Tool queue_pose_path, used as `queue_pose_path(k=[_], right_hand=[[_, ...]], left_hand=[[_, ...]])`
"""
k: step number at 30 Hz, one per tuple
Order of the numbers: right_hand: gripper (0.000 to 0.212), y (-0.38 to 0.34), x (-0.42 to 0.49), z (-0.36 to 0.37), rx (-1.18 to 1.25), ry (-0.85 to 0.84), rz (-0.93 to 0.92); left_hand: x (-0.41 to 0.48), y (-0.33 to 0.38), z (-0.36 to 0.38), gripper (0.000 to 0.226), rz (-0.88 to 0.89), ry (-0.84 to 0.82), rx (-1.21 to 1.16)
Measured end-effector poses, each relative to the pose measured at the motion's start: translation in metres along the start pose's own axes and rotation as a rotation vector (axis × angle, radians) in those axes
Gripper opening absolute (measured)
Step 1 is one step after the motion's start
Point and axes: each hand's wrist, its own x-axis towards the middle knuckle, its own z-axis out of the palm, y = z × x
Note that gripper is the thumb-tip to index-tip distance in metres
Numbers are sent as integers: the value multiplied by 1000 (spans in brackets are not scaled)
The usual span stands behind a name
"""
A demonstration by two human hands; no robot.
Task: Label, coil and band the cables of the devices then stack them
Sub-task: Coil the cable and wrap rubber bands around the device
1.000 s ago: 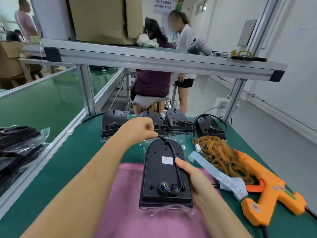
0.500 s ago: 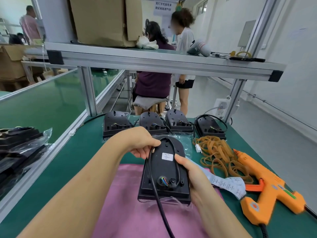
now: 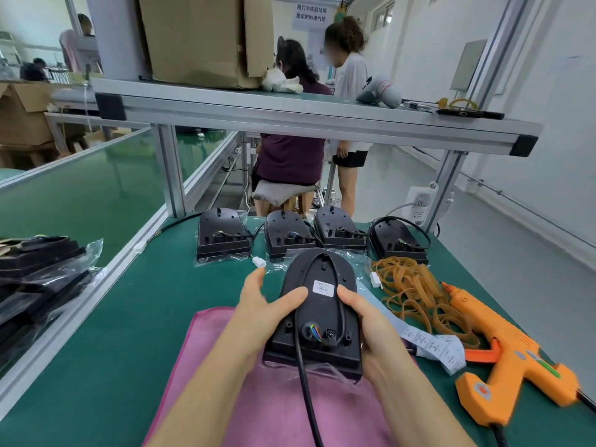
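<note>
The green table (image 3: 113,317) fills the lower frame, under a metal shelf (image 3: 290,114) that carries a cardboard box (image 3: 200,37); what the box holds cannot be seen. A pink cloth (image 3: 274,408) lies at bottom centre. Clear plastic bags (image 3: 38,275) at the left edge hold stacked black devices.

Over the cloth's far end, at centre frame, the black device (image 3: 319,314) lies back-up between both hands. The right hand (image 3: 371,330) grips its right side, thumb on top and fingers curled out of sight beneath. The left hand (image 3: 261,314) lies against the left side, its thumb flat across the back on the cable (image 3: 304,382) and its fingers stretched out loosely beside the edge, clasping nothing. The cable loops round the upper back of the device, then runs down off the bottom of the frame. A small white label (image 3: 323,288) sits on the back between the two thumbs.

Behind it stands a row of four more devices (image 3: 288,235). Right of centre lie an orange glue gun (image 3: 516,359), a heap of rubber bands (image 3: 416,291) and a strip of labels (image 3: 432,345).
</note>
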Motion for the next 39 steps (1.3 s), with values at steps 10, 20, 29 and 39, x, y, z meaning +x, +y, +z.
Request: queue_pose_path(k=[10, 20, 29, 39], right_hand=[[45, -17, -15, 1, -673, 163, -203], [30, 9, -50, 2, -1541, -241, -1278], [18, 19, -46, -5, -1742, -296, -1460], [18, 23, -50, -13, -484, 213, -545]], left_hand=[[-1, -19, -7, 38, -233, -285, -459], [10, -14, -7, 42, -264, -245, -517], [11, -15, -10, 61, -319, -223, -565], [15, -21, -16, 57, -242, -154, -624]])
